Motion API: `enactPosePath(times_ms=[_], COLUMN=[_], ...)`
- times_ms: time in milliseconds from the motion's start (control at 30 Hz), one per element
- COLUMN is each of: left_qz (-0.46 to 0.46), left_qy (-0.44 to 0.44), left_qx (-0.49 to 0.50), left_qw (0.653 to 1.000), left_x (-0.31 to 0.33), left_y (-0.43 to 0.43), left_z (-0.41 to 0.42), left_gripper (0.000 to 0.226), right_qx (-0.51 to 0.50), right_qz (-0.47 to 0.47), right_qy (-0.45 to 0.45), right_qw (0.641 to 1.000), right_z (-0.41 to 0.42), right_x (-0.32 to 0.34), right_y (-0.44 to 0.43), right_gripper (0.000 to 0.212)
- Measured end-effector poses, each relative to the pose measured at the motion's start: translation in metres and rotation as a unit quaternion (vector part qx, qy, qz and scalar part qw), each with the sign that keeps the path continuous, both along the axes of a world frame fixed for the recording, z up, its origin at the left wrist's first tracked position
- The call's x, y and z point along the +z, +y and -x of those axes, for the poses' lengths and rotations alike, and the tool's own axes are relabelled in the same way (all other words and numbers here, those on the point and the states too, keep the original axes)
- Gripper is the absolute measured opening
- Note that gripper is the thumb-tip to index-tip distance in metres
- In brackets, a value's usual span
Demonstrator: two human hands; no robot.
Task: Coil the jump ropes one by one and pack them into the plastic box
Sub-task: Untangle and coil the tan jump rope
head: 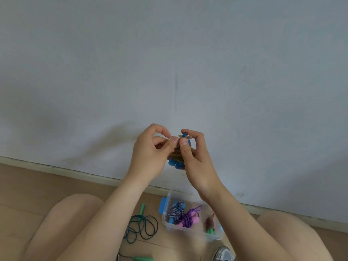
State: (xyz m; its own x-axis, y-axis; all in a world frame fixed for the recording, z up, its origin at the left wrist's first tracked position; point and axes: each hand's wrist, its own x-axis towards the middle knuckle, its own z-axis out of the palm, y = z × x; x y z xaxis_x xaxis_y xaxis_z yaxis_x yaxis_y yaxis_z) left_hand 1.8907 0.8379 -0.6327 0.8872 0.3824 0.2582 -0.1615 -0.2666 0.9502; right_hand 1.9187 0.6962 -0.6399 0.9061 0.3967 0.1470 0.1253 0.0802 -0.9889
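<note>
The fingers (183,143) of the left hand (150,149) and right hand (196,161) pinch the top of the coiled blue-handled jump rope (178,159), probably tucking its end so the coil holds. It is in the air above the plastic box (165,222); a green rope (143,227) lies loose beside.

Plastic box (166,223) sits open-topped on the floor, between the knees. Striped rope (176,210), purple rope (189,218) and brown rope (210,222) fill most of it; bare bottom shows along the near wall. Right forearm (226,204) crosses over its right end; the left end is open from above. Loose green rope (143,227) lies just left of the box. Left hand (150,153) and right hand (195,159) hold a blue-handled rope (178,161) well above.
</note>
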Motion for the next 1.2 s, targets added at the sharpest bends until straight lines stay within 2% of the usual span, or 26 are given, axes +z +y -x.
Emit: enactPosePath(times_ms=[133, 333, 467, 600, 667, 767, 933, 1033, 1200], left_qz=[0.011, -0.065, -0.043, 0.027, 0.105, 0.246, 0.404, 0.413, 0.415], left_qy=[-0.013, 0.003, 0.016, 0.034, 0.050, 0.051, 0.081, 0.089, 0.062], left_qx=[-0.015, -0.038, -0.051, 0.004, 0.017, 0.047, 0.050, 0.051, 0.054], left_qw=[1.000, 0.997, 0.998, 0.999, 0.993, 0.967, 0.910, 0.905, 0.906], left_x=[0.001, -0.002, 0.002, -0.003, -0.004, -0.001, 0.002, 0.003, 0.002], left_y=[0.002, 0.003, 0.008, 0.008, 0.006, 0.005, 0.016, 0.018, 0.017], left_z=[0.000, -0.001, -0.001, -0.003, -0.004, -0.006, -0.009, -0.009, -0.009], left_gripper=[0.014, 0.012, 0.007, 0.011, 0.014, 0.014, 0.013, 0.012, 0.015], right_qx=[-0.009, -0.003, 0.019, -0.001, -0.013, -0.024, 0.009, 0.084, 0.145], right_qz=[-0.003, 0.010, 0.011, -0.001, -0.010, -0.015, 0.020, 0.033, 0.051], right_qy=[-0.004, 0.006, -0.021, -0.045, -0.041, -0.035, -0.087, -0.065, -0.020], right_qw=[1.000, 1.000, 1.000, 0.999, 0.999, 0.999, 0.996, 0.994, 0.988], right_z=[-0.001, -0.006, -0.006, -0.006, -0.005, -0.006, -0.004, 0.004, -0.002], right_x=[0.002, 0.000, -0.003, -0.002, 0.000, 0.000, -0.003, -0.002, 0.008], right_y=[-0.001, -0.004, -0.003, -0.001, 0.001, 0.004, 0.005, 0.006, 0.000], right_gripper=[0.021, 0.019, 0.026, 0.029, 0.030, 0.031, 0.030, 0.028, 0.024])
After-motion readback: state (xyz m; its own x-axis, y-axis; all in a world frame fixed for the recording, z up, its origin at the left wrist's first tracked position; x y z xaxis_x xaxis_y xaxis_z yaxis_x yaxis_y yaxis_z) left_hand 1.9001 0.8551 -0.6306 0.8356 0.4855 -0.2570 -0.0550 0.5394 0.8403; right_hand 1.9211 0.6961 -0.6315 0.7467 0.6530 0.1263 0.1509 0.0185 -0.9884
